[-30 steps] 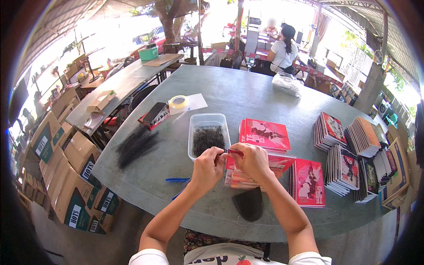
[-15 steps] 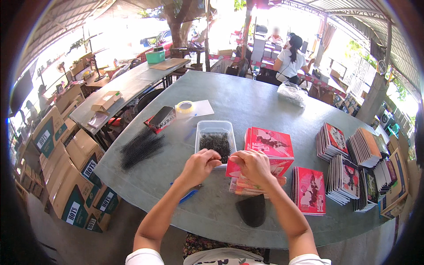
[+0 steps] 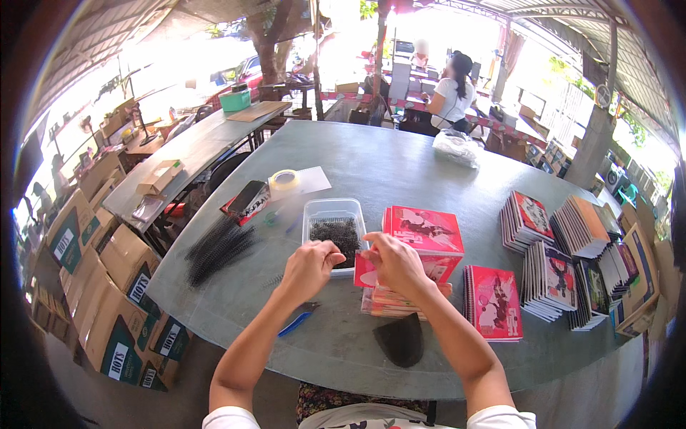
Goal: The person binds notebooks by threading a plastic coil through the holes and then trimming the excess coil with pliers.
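- At the centre of the frame, the left hand [image 3: 309, 266] and right hand [image 3: 391, 261] hover close together over a grey round table [image 3: 400, 168], fingertips curled in as if pinching something small between them; what they pinch is too small to tell
- Just above the hands sits a clear plastic tray [image 3: 333, 230] holding a heap of small black coils [image 3: 334, 234]; the left hand is at its near edge
- Under the right hand lies a stack of red notebooks [image 3: 411, 268], the top one tilted, touching the tray's right side
- Judged from this, the step in hand is readying a small coil piece at the stack's left edge; the next move calls for a steady two-finger pinch and close aim along that edge
- A bundle of long black spiral bindings [image 3: 218, 247] lies left of centre; a blue-handled tool [image 3: 296, 322] and a dark cloth [image 3: 401, 339] lie near the table's lower edge
- A single red notebook [image 3: 493, 300] lies right of the stack; upright rows of notebooks [image 3: 572, 268] fill the right side
- A roll of tape [image 3: 284, 181] and a dark phone [image 3: 245, 196] lie above the tray
- Brown cardboard boxes [image 3: 107, 300] with dark green and white panels pile up at lower left
- A person in a white top [image 3: 451, 93] sits beyond the table at the top
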A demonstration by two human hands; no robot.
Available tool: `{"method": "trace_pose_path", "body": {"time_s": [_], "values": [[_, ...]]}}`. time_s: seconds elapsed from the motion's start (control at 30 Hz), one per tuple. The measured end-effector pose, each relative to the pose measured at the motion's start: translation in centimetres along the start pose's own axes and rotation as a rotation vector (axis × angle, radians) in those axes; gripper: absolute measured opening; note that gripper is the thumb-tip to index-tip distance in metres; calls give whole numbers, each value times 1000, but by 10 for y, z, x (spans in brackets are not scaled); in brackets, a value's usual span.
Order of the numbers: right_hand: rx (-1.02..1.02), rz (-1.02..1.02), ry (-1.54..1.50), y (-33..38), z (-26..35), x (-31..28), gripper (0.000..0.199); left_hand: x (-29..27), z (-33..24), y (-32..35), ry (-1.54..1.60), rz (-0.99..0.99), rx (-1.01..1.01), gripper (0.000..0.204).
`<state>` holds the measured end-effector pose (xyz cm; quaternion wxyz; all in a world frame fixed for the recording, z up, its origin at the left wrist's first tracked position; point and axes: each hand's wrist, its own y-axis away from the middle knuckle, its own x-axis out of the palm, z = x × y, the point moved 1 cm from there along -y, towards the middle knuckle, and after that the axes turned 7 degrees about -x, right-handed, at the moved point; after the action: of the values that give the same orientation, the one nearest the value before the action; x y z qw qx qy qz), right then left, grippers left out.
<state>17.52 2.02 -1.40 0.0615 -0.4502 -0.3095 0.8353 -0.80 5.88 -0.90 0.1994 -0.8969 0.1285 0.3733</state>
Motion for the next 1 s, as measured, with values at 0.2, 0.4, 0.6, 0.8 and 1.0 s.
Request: {"method": "trace_pose_path", "body": {"time_s": [0.2, 0.4, 0.6, 0.8, 1.0], "values": [[-32, 1, -114, -11, -16, 8, 17, 126, -14, 52, -91, 384, 163, 39], [-69, -67, -164, -6, -15, 5, 16, 176, -6, 63, 28, 398, 326, 63], [103, 0, 96, 38, -39, -51, 16, -21, -33, 32, -37, -442, 136, 35], [36, -48, 212, 39, -41, -41, 18, -59, -39, 31, 139, -396, -11, 30], [-9, -39, 207, 34, -29, -35, 18, 24, -13, 40, -235, 7, 245, 37]]}}
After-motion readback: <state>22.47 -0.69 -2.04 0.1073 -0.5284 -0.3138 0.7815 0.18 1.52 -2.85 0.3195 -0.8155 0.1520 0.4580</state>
